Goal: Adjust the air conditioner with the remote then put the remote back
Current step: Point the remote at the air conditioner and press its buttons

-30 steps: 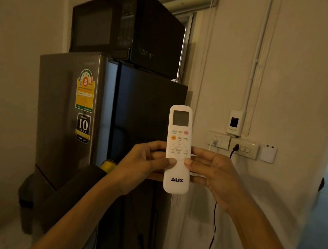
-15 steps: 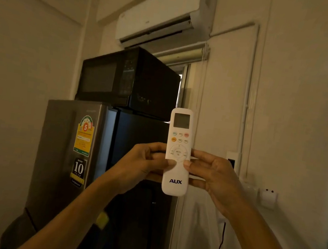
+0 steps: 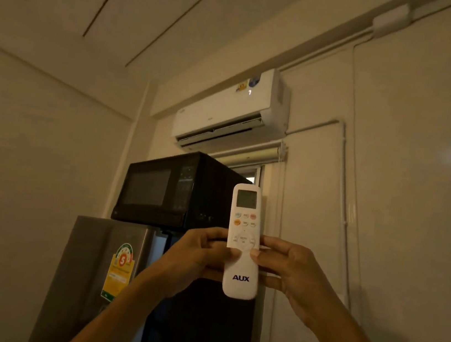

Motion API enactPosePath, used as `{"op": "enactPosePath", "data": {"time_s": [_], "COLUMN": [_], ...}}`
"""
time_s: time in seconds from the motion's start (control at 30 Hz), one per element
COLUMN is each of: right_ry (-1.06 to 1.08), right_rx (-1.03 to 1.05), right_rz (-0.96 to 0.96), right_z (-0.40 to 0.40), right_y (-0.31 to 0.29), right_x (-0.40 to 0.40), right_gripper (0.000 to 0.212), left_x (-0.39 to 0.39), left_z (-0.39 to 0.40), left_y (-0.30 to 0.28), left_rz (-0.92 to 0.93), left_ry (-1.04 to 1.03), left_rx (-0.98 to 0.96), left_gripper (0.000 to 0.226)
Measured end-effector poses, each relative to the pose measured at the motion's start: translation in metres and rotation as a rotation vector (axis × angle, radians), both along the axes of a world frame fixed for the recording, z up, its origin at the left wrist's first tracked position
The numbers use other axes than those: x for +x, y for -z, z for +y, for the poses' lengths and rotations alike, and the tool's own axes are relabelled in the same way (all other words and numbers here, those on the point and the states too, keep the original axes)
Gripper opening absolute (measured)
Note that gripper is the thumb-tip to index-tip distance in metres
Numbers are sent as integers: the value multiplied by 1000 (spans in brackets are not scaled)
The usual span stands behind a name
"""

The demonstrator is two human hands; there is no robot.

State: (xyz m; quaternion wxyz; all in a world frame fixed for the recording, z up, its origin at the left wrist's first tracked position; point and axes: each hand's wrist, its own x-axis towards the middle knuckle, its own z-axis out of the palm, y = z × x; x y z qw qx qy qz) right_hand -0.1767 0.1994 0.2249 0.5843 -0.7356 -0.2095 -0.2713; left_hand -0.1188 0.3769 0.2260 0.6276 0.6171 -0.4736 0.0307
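While both hands grip remote (image 3: 244, 241) upright, AC (image 3: 232, 111) sits above.

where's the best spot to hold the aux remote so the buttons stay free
Grip the remote by its plain lower half, around the AUX logo, fingers wrapping in from behind and the sides. It stands upright, face toward the camera; left hand and right hand already pinch its edges, thumbs just below the button ring.

Black microwave (image 3: 175, 190) sits on top of grey fridge (image 3: 93, 277), both up-left of the hands. Energy label (image 3: 119, 270) on fridge door. Roller blind (image 3: 252, 157) above them.
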Motion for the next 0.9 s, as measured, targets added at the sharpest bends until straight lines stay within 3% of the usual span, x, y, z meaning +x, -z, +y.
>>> {"op": "enactPosePath", "data": {"time_s": [0.27, 0.63, 0.9], "right_ry": [-24, -14, -37], "right_rx": [-2, -10, 54], "right_rz": [-11, 32, 57], "right_z": [8, 16, 21], "right_y": [-18, -21, -25], "right_x": [-3, -6, -5], "right_gripper": [28, 40, 30], "left_x": [-4, -4, -3], "left_z": [6, 13, 16], "left_y": [-17, -20, -19], "left_rz": [-6, -24, -28], "left_ry": [-11, -1, -2], "left_rx": [-28, -21, -24], "left_gripper": [24, 23, 24]}}
